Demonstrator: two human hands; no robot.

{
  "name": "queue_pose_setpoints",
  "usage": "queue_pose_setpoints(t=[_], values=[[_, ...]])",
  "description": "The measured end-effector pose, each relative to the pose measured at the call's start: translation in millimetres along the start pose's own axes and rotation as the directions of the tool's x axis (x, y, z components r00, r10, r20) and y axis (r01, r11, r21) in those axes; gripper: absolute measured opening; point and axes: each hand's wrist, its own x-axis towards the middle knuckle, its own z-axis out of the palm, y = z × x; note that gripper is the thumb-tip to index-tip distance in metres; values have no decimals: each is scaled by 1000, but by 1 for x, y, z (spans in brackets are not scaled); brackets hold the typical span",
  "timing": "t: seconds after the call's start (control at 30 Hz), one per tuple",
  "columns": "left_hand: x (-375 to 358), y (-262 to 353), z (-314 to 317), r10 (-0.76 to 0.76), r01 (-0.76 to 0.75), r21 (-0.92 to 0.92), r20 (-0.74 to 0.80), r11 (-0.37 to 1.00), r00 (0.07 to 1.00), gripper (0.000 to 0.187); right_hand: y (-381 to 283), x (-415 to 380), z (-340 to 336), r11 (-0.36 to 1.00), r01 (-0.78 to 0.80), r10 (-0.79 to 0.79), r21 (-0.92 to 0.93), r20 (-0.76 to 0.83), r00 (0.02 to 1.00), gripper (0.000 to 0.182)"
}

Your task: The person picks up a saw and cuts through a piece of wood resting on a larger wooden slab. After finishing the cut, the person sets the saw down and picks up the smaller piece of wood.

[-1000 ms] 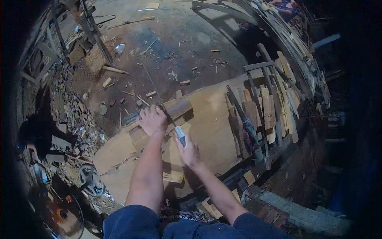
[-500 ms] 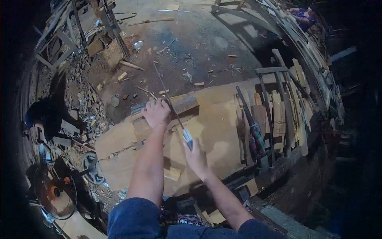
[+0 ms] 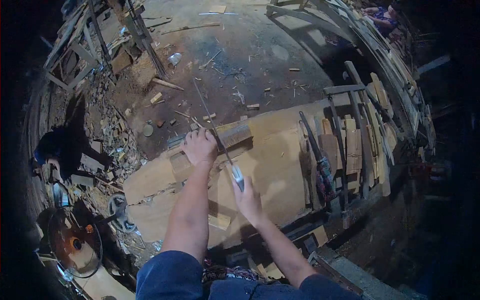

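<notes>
In the head view, my right hand (image 3: 248, 204) is closed around the pale handle of a handsaw (image 3: 238, 179). The saw's long thin blade points forward and slightly left, passing across a wooden block (image 3: 234, 136) beside my left fingers. My left hand (image 3: 200, 147) presses on the block's left part, its fingers curled over the far edge. Beneath the block lies a broad, pale wooden board (image 3: 277, 165) with a cracked, rough-edged left side. A small wood offcut (image 3: 219, 220) rests on this board near my forearms.
To the right stand upright wood slats (image 3: 352, 145) in a rack, with a cloth-wrapped tool (image 3: 325, 180) beside them. A fan (image 3: 75, 243) and a handwheel (image 3: 120, 212) are at lower left. Scraps litter the floor. Another person (image 3: 384, 20) is at the far upper right.
The whole view has shifted slightly to the right and down. The saw stays across the block at nearly the same place, and my left hand keeps its hold.
</notes>
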Motion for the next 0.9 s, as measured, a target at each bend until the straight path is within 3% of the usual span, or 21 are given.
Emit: queue_pose_setpoints(t=[0.07, 0.13, 0.17, 0.23, 0.3, 0.37, 0.47, 0.5, 0.57, 0.63, 0.73, 0.77, 0.83, 0.9], values=[[3, 1, -3, -27, 27, -3, 74, 1000, 997, 36, 3, -44, -31, 1000, -12, 12, -2, 12, 1000, 26], [1, 1, -7, -24, 25, -16, 75, 1000, 997, 36, 24, -92, -50, 954, 166, -156, -249, 59, 986, 26], [2, 2, -8, -18, 19, -21, 67, 1000, 998, 36, 20, -87, -52, 951, 175, -163, -253, 67, 984, 26], [1, 1, -7, -23, 25, -24, 57, 999, 998, 36, 7, -82, -50, 976, 57, -49, -210, 41, 998, 19], [0, 3, -6, -10, 11, -27, 43, 1000, 999, 36, 5, -28, -17, 989, 145, -143, 17, -106, 984, 19], [1, 2, -7, -13, 14, -24, 28, 1000, 1000, 35, -6, 16, 7, 996, -85, 86, -29, 23, 996, 21], [2, 3, -9, -37, 37, 0, 101, 999, 994, 34, -12, 10, 5, 994, -105, 105, 26, 0, 994, 26], [2, 4, -10, -34, 35, -6, 103, 999, 994, 34, -10, -8, -7, 994, -90, 89, -61, -18, 996, 28], [2, 1, -8, -14, 20, -69, 85, 997, 996, 34, 17, -64, -23, 999, -46, 47, 28, -50, 998, 28], [2, 3, -9, -35, 38, -44, 84, 998, 996, 34, 45, -118, -43, 981, 48, -44, -190, 24, 999, 35], [1, 3, -14, -46, 48, -16, 110, 999, 993, 35, 30, -95, -38, 998, 32, -33, -46, -17, 999, 31], [2, 5, -16, -46, 49, -24, 125, 999, 991, 35, 19, -68, -28, 998, 29, -31, -46, -26, 999, 31], [1, 6, -7, -35, 37, -21, 85, 999, 996, 35, -2, -5, -5, 985, -156, 159, -75, 34, 987, 25], [2, 1, -10, -24, 24, -1, 55, 1000, 998, 35, -8, 3, 4, 991, -126, 127, -39, 10, 992, 24]])
